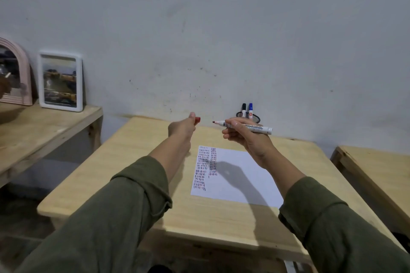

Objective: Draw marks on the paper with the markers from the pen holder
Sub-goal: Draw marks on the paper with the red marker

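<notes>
Right hand [244, 137] raised, gripping uncapped marker [246, 127]; left hand [183, 127] pinching red cap [198, 119].

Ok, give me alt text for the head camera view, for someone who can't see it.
Above a wooden table, the right hand holds an uncapped red marker while the left hand pinches its red cap. Below lies a white paper with rows of short marks along its left side. A pen holder by the wall holds a black marker and a blue marker.
</notes>
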